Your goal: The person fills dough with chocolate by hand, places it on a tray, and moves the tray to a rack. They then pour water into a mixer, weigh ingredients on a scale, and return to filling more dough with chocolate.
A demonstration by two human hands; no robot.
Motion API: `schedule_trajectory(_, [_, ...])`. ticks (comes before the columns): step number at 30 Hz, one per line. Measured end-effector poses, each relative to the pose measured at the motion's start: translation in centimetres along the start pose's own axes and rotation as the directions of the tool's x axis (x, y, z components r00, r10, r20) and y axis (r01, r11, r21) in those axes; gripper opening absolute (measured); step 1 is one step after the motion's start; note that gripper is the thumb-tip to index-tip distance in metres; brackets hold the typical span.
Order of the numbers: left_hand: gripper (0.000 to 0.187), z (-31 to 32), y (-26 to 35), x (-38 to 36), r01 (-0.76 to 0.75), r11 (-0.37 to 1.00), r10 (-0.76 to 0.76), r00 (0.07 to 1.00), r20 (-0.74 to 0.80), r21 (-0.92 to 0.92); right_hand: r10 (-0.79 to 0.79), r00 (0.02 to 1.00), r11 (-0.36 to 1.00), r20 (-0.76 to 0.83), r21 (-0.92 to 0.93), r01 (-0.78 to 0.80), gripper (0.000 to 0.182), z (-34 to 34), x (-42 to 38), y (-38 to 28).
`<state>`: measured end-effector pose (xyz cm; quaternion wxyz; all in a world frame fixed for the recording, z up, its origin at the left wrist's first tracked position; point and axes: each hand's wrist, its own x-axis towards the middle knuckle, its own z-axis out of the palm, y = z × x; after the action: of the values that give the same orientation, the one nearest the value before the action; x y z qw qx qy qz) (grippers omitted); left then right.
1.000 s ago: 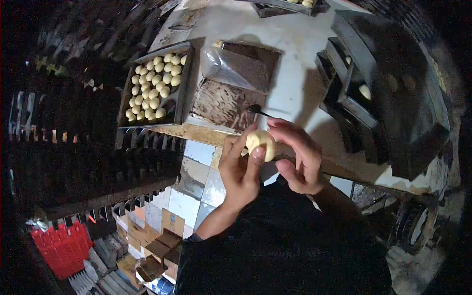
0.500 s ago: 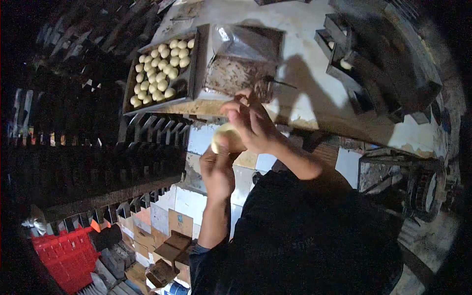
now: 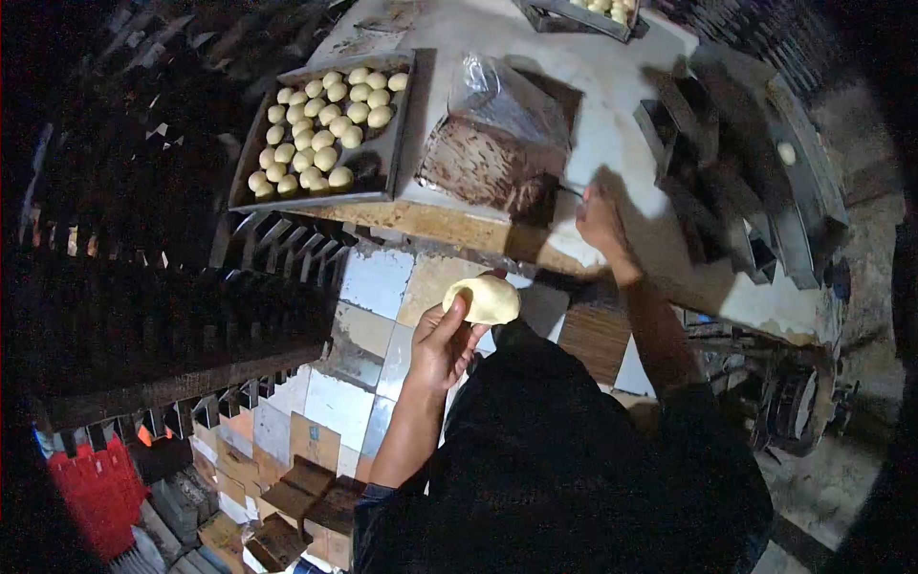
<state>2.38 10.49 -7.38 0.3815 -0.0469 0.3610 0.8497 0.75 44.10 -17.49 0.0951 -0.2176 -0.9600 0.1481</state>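
My left hand (image 3: 448, 344) pinches a flattened, pale round of dough (image 3: 492, 301) between thumb and fingers, below the table's front edge. Over that edge, my right hand (image 3: 601, 222) is closed on the thin handle of a tool (image 3: 571, 189). The tool's far end meets a dark brown lump at the corner of a brown, chocolate-like slab (image 3: 469, 161), so its kind is hidden. Clear plastic (image 3: 507, 100) is folded back over part of the slab. To the left, a dark metal tray (image 3: 390, 158) holds several rows of dough balls (image 3: 325, 139).
Narrow metal moulds (image 3: 712, 163) are stacked at the right of the table (image 3: 612, 96). Another tray (image 3: 564, 27) with dough balls stands at the back. Dark racks (image 3: 182, 325) fill the left. On the floor are cardboard boxes (image 3: 306, 478) and a red crate (image 3: 96, 497).
My right hand has moved away from the dough, rightward to the tool handle. My left hand still holds the dough, now lower and further right. The whole view has shifted slightly.
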Motion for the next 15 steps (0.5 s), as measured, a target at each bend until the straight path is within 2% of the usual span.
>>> schedule_trajectory(2, [0.041,0.5,0.4,2.2,-0.037,0.998,0.036,0.999,0.019,0.055,0.049,0.975,0.999,0.216,0.000,-0.050,0.043,-0.1,1.6,0.2])
schedule_trajectory(3, [0.042,0.9,0.8,3.2,-0.049,0.995,0.047,0.999,0.027,0.086,-0.067,0.961,0.996,0.267,0.066,0.051,0.043,0.7,2.2,0.3])
schedule_trajectory(5, [0.045,2.1,2.3,4.7,-0.075,0.984,0.069,0.997,0.040,0.163,-0.036,0.913,0.995,0.407,-0.067,0.070,0.046,-0.7,2.9,-2.1])
schedule_trajectory(8, [0.047,2.0,3.5,7.0,-0.105,0.970,0.107,0.994,0.003,0.221,-0.272,0.934,0.962,0.233,0.041,0.270,0.047,-3.0,2.8,-1.9])
schedule_trajectory(11, [0.045,1.4,3.8,9.2,-0.168,0.972,0.178,0.983,-0.043,0.166,-0.107,0.985,0.989,0.133,-0.084,0.118,0.049,-3.0,4.3,0.6])
schedule_trajectory(12, [0.043,1.6,3.8,10.0,-0.182,0.972,0.191,0.980,-0.051,0.149,-0.114,0.986,0.972,0.121,-0.194,0.136,0.036,-3.0,4.8,1.3])
schedule_trajectory(13, [0.043,2.0,3.9,10.7,-0.178,0.971,0.189,0.980,-0.059,0.160,-0.110,0.985,0.958,0.130,-0.251,0.140,0.033,-3.1,5.4,1.6])
schedule_trajectory(15, [0.042,2.7,3.9,11.9,-0.174,0.968,0.189,0.979,-0.072,0.180,-0.120,0.976,0.956,0.181,-0.244,0.163,0.028,-2.6,6.4,1.5])
